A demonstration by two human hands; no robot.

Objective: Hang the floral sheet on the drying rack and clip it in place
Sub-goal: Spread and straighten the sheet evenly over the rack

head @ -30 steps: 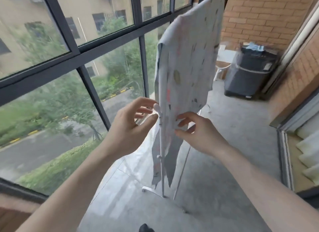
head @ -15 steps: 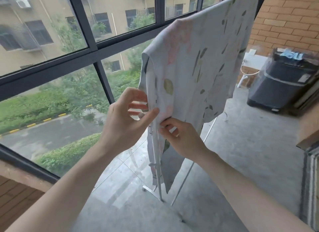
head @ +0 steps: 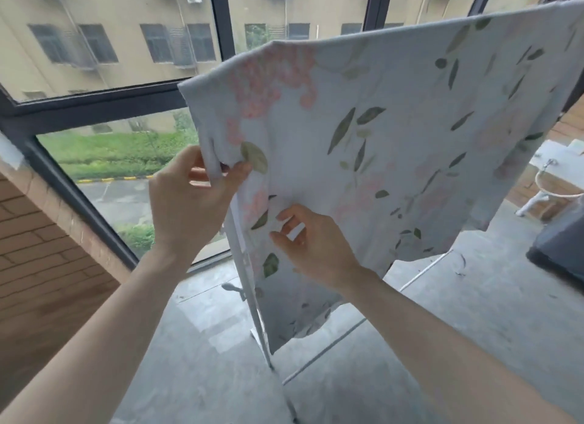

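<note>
- Already the floral sheet (head: 395, 133) hung over the top bar of the drying rack (head: 252, 300), draped down on the near side, with its left edge falling along the white upright.
- Her left hand (head: 189, 202) pinched that left edge, thumb on the printed face and fingers behind the fold.
- Her right hand (head: 311, 243) lay lower on the cloth with fingers spread and loosely bent, touching the fabric without clearly gripping it.
- No clip could be seen anywhere, so I judged the step in hand to be squaring and smoothing the edge before any clipping.
- To do it well, the pinched edge wanted drawing gently outward and down, keeping the hem in line with the upright so the fold over the bar stayed even.
- The right palm would best sweep flat across the face, away from the pinched edge, pushing creases toward the free side.
- A hard tug looked risky: the cloth seemed light, and it could slide off the bar or shift the slim rack on the concrete floor (head: 426, 344).
- The bottom hem hung uneven, the left part lower, which suggested some levelling was due first.
</note>
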